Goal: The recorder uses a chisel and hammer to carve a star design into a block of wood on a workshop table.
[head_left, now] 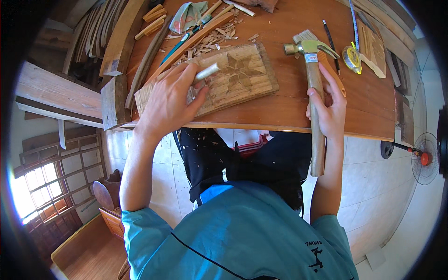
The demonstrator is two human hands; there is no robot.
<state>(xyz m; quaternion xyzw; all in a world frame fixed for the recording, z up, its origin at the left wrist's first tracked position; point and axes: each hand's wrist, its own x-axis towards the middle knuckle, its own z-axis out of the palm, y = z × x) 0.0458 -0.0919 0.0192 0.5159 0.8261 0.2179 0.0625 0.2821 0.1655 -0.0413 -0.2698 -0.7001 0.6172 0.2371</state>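
On the table lies a wooden board (261, 65) with a carved petalled star or flower. My left hand (170, 95) rests over its left part, fingers closed round a pale, round-handled tool (207, 71). The handle's end points up to the right; the tool's other end is hidden under the hand, so its kind does not show. At the table's right, my right hand (330, 109) grips a claw hammer (315, 84) by its wooden shaft, head away from me. Partly beneath the hammer lies a brush (332, 74) with an orange wooden handle.
Wood chips (224, 37) lie behind the board, near a green-handled tool (179, 45), a wooden strip (198, 42) and a cloth (187, 16). To the right are a black pencil (330, 39), a tape measure (352, 58) and a carved wood piece (372, 51). Thick beams (116, 95) edge the left.
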